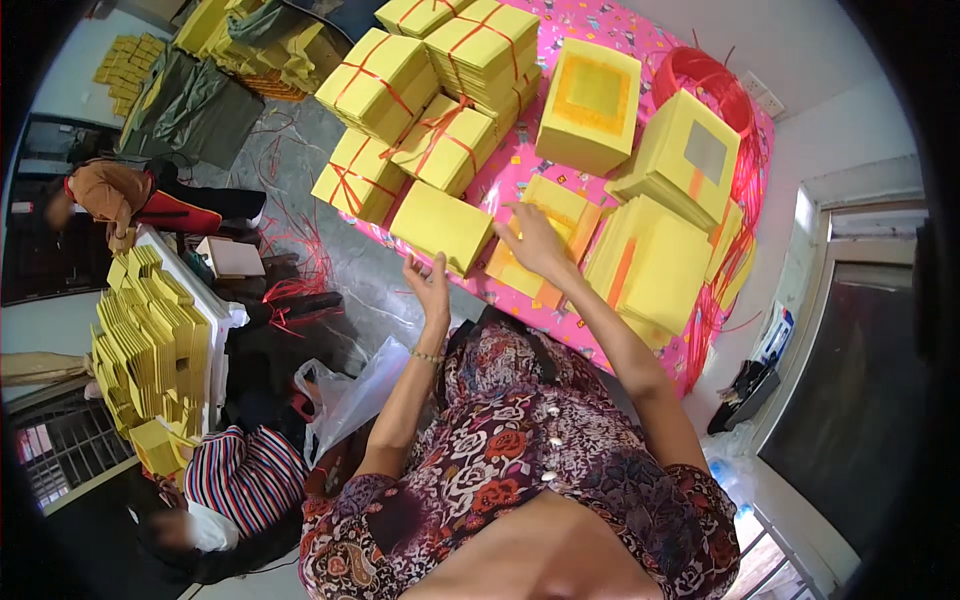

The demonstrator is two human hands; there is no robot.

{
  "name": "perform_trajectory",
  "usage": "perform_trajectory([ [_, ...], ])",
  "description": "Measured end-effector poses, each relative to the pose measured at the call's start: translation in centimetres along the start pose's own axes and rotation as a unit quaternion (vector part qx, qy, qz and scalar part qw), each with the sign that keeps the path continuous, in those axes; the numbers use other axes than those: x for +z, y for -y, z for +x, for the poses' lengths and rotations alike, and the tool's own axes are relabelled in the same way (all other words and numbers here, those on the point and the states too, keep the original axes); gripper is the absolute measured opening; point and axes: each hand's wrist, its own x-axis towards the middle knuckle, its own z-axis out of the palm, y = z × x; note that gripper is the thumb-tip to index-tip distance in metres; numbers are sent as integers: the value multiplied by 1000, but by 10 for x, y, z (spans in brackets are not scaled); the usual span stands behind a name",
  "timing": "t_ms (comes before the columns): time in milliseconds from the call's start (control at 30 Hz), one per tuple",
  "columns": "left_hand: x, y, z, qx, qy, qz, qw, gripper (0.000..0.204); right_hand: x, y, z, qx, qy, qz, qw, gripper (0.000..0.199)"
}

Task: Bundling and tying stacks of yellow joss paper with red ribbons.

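Yellow stack (441, 222) is best squared with light, even pressure; the left hand (431, 289) and right hand (538, 246), beside it, have spread, unclosed grips.

Wore a burgundy-and-cream floral cloth blouse (590, 440), bore red roses (507, 443) and pale scrolls (474, 447), fastened in front with small whitish buttons (553, 411), ended in short printed sleeves (706, 500), carried a thin beaded-looking bracelet (428, 357) around the left wrist (436, 332)

Tied yellow bundle (418, 15) at 12 o'clock cut off by upper edge, co-worker's head (174, 531) at 8 o'clock blurred, contact of left fingers (439, 264) with yellow stack (440, 222) indeterminate
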Motion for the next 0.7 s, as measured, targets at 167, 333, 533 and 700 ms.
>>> perform_trajectory([
  [167, -2, 15, 31, -130, 30, -63, 989, 83, 54, -23, 41, 88, 191, -57, 976, 71],
  [333, 8, 10, 41, -226, 84, -108, 964, 86, 74, -43, 58, 104, 307, 22, 946, 84],
  [533, 4, 9, 42, -241, 64, -84, 965, 87, 84, -38, 56, 75, 318, 8, 945, 66],
  [700, -13, 6, 45, -215, 116, -196, 950, 55, 97, -27, 32, 91, 296, 53, 949, 63],
])
